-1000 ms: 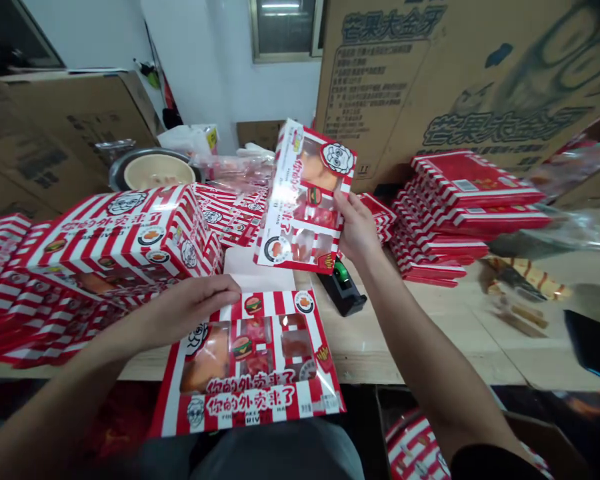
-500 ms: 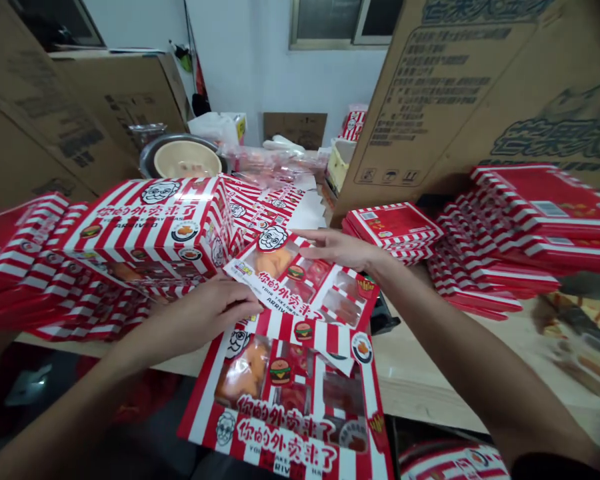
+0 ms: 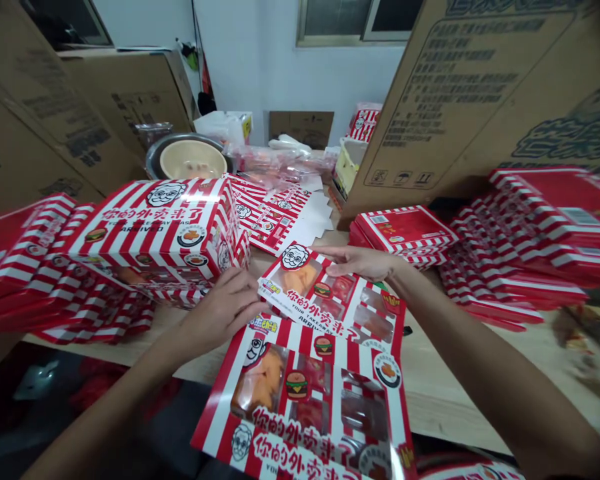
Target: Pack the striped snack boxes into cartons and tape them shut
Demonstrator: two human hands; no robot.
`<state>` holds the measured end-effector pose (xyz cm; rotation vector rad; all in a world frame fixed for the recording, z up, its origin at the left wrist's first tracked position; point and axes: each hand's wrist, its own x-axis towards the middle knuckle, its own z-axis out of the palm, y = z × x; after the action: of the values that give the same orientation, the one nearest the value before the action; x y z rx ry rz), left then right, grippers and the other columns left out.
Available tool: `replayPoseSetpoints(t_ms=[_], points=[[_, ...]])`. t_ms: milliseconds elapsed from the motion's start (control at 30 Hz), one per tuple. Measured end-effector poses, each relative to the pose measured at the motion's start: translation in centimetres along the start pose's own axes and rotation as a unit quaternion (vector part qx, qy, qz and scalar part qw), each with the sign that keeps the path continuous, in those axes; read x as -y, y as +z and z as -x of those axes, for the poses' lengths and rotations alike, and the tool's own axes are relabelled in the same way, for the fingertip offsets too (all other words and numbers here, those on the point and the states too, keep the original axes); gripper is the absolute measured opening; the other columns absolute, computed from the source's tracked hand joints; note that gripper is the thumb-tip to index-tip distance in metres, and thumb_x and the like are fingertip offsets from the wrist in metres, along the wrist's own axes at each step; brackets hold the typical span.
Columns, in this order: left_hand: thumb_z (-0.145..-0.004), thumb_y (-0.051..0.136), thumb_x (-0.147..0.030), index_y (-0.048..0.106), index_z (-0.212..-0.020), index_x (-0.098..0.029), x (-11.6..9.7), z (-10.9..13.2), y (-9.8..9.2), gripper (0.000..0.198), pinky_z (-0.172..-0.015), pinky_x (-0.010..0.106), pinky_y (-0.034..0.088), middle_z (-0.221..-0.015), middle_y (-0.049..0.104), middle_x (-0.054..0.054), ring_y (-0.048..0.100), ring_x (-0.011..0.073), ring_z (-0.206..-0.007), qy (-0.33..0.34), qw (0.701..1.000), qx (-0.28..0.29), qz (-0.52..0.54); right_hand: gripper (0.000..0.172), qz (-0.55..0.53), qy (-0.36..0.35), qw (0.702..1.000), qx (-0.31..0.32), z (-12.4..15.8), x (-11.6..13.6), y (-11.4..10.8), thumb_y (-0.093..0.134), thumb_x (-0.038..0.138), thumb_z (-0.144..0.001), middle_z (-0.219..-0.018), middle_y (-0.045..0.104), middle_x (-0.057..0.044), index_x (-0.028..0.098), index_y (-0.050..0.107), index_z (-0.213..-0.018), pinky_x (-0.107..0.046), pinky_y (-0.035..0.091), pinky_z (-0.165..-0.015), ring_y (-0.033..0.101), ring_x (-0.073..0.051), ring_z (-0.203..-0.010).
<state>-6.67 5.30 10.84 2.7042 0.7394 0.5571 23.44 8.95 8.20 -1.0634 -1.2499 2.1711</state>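
Fingers of the left hand are curling against the left corner of a windowed striped box lying on the counter, whether gripping I cannot tell; the right hand is resting flat, fingers outstretched, on its far edge. Orange and red food-shaped pieces are showing through the box's windows.

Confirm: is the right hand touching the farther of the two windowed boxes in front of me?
Touching. The head view shows the right hand with its fingers lying flat on the far edge of the farther windowed box, no gap visible.
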Motion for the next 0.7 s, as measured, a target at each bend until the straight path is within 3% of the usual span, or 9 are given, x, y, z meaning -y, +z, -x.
replayPoseSetpoints(t_ms=[100, 300, 433, 700], points=[[-0.090, 0.042, -0.023, 0.057, -0.077, -0.015, 0.4, -0.3, 0.0, 0.021, -0.078, 0.027, 0.039, -0.086, 0.048, 0.002, 0.045, 0.0132, -0.084, 0.003, 0.999, -0.020, 0.031, 0.066, -0.007, -0.002, 1.000, 0.005, -0.4, -0.1, -0.3, 0.067, 0.014, -0.071, -0.117, 0.061, 0.000, 0.030, 0.041, -0.129, -0.028, 0.053, -0.083, 0.065, -0.013, -0.089], [-0.091, 0.037, -0.022, 0.050, -0.068, -0.015, 1.2, 0.0, 0.9, 0.027, -0.074, 0.024, 0.039, -0.082, 0.044, 0.000, 0.047, 0.0104, -0.080, -0.095, 0.987, -0.050, 0.118, 0.067, -0.010, 0.011, 1.000, 0.003, -0.8, -0.4, -0.7, 0.065, 0.015, -0.072, -0.112, 0.064, -0.001, 0.032, 0.038, -0.131, -0.035, 0.054, -0.081, 0.066, -0.016, -0.084], [-0.090, 0.038, -0.023, 0.048, -0.065, -0.015, 1.9, 0.1, 1.6, 0.028, -0.067, 0.022, 0.039, -0.076, 0.046, -0.001, 0.047, 0.0090, -0.072, -0.102, 0.980, -0.050, 0.161, 0.066, -0.011, 0.009, 1.000, -0.015, -1.0, -0.9, -0.8, 0.063, 0.019, -0.074, -0.108, 0.066, -0.002, 0.032, 0.035, -0.132, -0.039, 0.054, -0.080, 0.067, -0.017, -0.080], [-0.088, 0.039, -0.017, 0.052, -0.076, -0.014, 2.1, -0.1, 2.7, 0.018, -0.078, 0.030, 0.038, -0.086, 0.049, 0.004, 0.046, 0.0134, -0.084, -0.040, 0.993, -0.110, 0.011, 0.066, -0.006, -0.008, 0.999, -0.037, 0.1, -0.7, -0.8, 0.061, 0.020, -0.076, -0.116, 0.062, -0.002, 0.033, 0.031, -0.134, -0.036, 0.054, -0.081, 0.066, -0.017, -0.089]])
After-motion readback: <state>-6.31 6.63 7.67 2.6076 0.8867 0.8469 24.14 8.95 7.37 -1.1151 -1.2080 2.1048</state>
